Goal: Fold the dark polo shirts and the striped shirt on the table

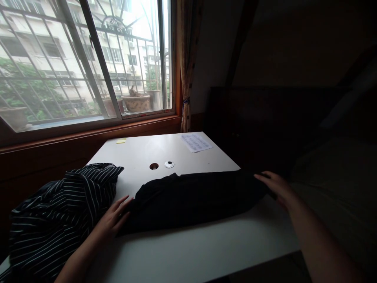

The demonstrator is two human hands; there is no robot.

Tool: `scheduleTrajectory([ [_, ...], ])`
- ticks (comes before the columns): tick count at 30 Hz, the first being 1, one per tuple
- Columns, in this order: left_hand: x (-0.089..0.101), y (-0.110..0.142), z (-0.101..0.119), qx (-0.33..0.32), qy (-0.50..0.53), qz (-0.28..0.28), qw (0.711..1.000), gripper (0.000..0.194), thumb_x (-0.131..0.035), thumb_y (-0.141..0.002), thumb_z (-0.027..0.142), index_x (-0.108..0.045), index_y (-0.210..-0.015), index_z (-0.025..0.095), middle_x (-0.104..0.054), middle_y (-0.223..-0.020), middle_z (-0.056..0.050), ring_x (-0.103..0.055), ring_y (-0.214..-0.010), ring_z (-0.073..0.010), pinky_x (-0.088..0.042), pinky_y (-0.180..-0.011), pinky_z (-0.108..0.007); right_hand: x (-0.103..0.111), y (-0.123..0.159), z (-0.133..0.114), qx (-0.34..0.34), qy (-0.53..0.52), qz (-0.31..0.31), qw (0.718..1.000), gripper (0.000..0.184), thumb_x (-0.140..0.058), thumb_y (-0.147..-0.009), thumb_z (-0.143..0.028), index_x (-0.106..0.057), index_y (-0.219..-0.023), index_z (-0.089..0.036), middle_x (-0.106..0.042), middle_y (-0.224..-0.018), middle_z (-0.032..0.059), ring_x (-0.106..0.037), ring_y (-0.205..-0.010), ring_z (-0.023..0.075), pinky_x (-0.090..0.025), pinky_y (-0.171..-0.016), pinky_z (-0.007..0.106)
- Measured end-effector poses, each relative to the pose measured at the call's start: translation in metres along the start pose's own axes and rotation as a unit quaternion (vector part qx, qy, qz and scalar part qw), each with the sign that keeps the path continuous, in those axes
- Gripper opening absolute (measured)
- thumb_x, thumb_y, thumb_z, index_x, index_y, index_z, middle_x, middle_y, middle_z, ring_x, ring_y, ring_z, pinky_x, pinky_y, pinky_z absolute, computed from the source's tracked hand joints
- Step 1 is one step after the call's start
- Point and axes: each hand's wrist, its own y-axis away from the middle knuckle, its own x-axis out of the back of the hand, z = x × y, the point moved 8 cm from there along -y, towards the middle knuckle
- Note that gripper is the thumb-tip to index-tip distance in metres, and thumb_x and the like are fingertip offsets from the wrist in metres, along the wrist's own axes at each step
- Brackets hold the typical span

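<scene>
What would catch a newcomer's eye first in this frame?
Probably the bright window at upper left, with railings outside, glaring against the dark room. Next, the long black cloth spread across the white table, the left hand at one end and the right hand at the other. Then the rumpled striped cloth heaped at the left.

Daylight from the window (129, 59) glares pale beyond the hands; right of them the room sinks into near-black, perhaps hiding detail. Motion blur softens the view, and the edges stretch.
</scene>
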Motion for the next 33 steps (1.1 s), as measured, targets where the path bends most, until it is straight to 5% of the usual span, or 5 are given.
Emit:
scheduleTrajectory([
  [8, -0.002, 0.004, -0.003, 0.045, 0.161, 0.005, 0.986, 0.048, -0.052, -0.096, 0.039, -0.055, -0.142, 0.027, -0.055, -0.146, -0.008, -0.05, -0.137, -0.0288, -0.036, -0.117, -0.048, -0.079, 0.063, -0.191, 0.193, 0.03, -0.086, 0.977, 0.026, -0.069, -0.079, -0.04, -0.075, -0.093, -0.02, -0.076, -0.092, 0.0065, -0.07, -0.086, 0.024, -0.05, -0.076, 0.031],
  [13, 0.006, 0.003, -0.003, 0.085, 0.202, 0.019, 0.976, 0.046, -0.054, -0.094, 0.044, -0.061, -0.135, 0.026, -0.061, -0.141, -0.008, -0.055, -0.132, -0.029, -0.04, -0.114, -0.049, -0.153, 0.168, -0.32, 0.322, -0.004, -0.159, 0.933, 0.016, -0.067, -0.087, -0.03, -0.075, -0.097, -0.022, -0.076, -0.094, 0.0048, -0.07, -0.087, 0.0207, -0.05, -0.079, 0.029],
  [17, 0.008, 0.003, -0.005, 0.098, 0.196, 0.033, 0.975, 0.041, -0.053, -0.093, 0.049, -0.07, -0.122, 0.025, -0.065, -0.135, -0.008, -0.058, -0.128, -0.0294, -0.042, -0.113, -0.047, -0.206, 0.273, -0.372, 0.445, -0.09, -0.257, 0.853, 0.02, -0.062, -0.093, -0.031, -0.073, -0.107, -0.02, -0.075, -0.106, 0.0068, -0.068, -0.099, 0.02, -0.049, -0.09, 0.029],
  [21, 0.013, 0.005, -0.014, 0.143, 0.211, 0.074, 0.964, 0.047, -0.055, -0.086, 0.059, -0.076, -0.105, 0.021, -0.07, -0.124, -0.01, -0.064, -0.118, -0.0319, -0.048, -0.106, -0.046, -0.244, 0.344, -0.363, 0.513, -0.095, -0.407, 0.75, 0.036, -0.054, -0.099, -0.046, -0.065, -0.125, -0.024, -0.072, -0.114, 0.0051, -0.068, -0.099, 0.019, -0.051, -0.085, 0.028],
  [33, 0.012, 0.014, -0.027, 0.284, 0.284, 0.114, 0.909, 0.068, -0.066, -0.078, 0.066, -0.052, -0.126, 0.02, -0.068, -0.121, -0.013, -0.065, -0.117, -0.0308, -0.054, -0.096, -0.043, -0.21, 0.199, -0.183, 0.313, 0.172, -0.139, 0.924, 0.045, -0.059, -0.093, -0.034, -0.054, -0.137, -0.023, -0.057, -0.123, 0.0135, -0.059, -0.109, 0.0284, -0.049, -0.097, 0.043],
])
